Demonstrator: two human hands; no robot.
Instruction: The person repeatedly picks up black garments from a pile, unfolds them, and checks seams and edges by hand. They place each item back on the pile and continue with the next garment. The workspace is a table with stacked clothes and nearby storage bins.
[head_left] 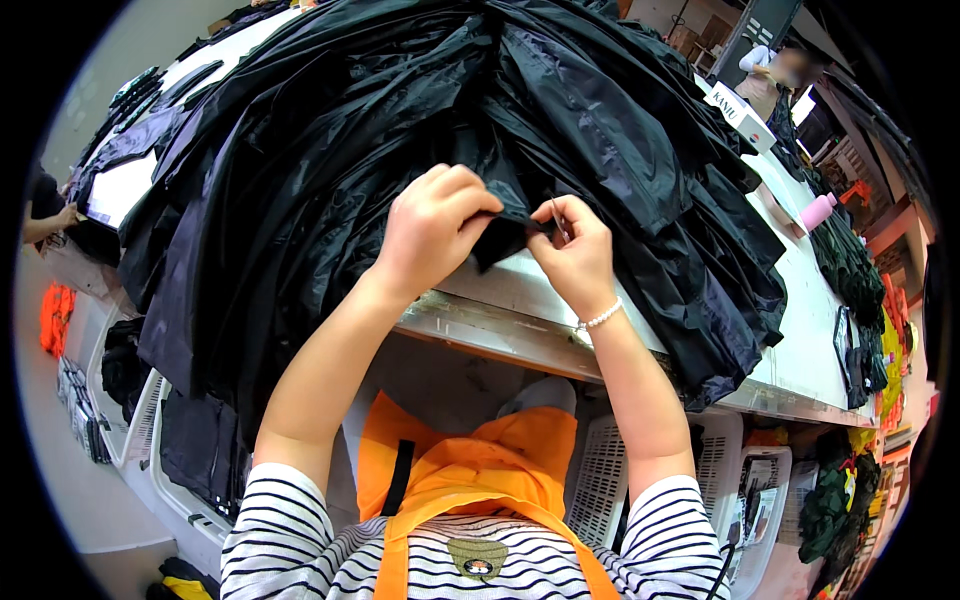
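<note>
A big heap of shiny black garments covers the table in front of me and hangs over its near edge. My left hand is closed in a pinch on an edge of black cloth at the heap's near middle. Close by on the right, my right hand pinches the same small piece of cloth. A thin metal tool, too small to name surely, shows between the right fingers. The cloth is stretched between both hands, just above the table edge.
The pale tabletop runs right, bearing a white box and pink bottle. Below stand white plastic baskets and a crate of dark cloth. One person is far right; another person's hand shows at left.
</note>
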